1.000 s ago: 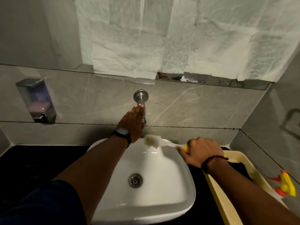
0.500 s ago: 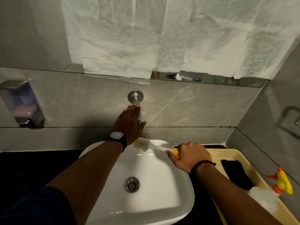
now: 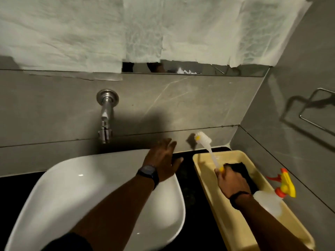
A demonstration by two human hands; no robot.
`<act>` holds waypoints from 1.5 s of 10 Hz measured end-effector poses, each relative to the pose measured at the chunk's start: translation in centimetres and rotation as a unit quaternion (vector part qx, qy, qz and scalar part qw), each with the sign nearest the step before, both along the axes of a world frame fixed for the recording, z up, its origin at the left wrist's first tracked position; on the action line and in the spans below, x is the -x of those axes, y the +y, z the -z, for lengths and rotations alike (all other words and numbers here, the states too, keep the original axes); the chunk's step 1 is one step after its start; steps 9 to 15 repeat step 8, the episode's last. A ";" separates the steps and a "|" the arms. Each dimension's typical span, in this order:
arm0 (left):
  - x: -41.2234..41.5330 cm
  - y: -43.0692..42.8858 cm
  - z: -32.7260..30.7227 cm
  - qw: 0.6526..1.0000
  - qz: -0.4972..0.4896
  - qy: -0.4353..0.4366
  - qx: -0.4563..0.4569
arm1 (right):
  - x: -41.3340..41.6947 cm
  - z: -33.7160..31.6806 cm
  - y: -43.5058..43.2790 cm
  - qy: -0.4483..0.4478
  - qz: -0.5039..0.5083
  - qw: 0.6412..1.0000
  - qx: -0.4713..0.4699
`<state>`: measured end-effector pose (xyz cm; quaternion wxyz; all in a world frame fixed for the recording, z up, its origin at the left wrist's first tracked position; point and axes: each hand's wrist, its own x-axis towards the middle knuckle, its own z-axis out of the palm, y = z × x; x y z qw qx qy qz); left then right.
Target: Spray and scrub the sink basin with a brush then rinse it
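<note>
The white sink basin fills the lower left, under a chrome wall tap. My left hand hovers open above the basin's far right rim, fingers spread, a dark watch on the wrist. My right hand is closed on the yellow end of a white brush, over the yellow tray. The brush head points up and back toward the wall. A spray bottle with a yellow and red trigger lies in the tray, right of my right wrist.
A black cloth lies in the tray, partly under my right hand. The black countertop runs between basin and tray. Grey tiled walls close in behind and to the right, where a metal towel holder hangs. Paper covers the mirror above.
My left hand has left the tap and swung right over the basin rim. My right hand has carried the brush out of the basin to above the yellow tray. The view has turned right.
</note>
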<state>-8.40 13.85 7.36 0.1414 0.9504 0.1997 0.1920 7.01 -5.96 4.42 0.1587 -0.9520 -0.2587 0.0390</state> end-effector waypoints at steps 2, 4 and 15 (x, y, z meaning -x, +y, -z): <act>-4.1 -3.2 7.5 0.989 -0.022 0.141 0.030 | -3.8 7.2 -2.7 0.047 -0.009 0.997 0.066; -4.9 -3.6 10.3 0.984 -0.048 0.166 0.037 | -4.8 11.9 -3.9 0.086 -0.008 0.992 0.091; -5.3 -3.5 9.6 0.979 0.007 0.206 0.010 | -3.9 12.5 -4.1 0.084 -0.050 0.989 0.114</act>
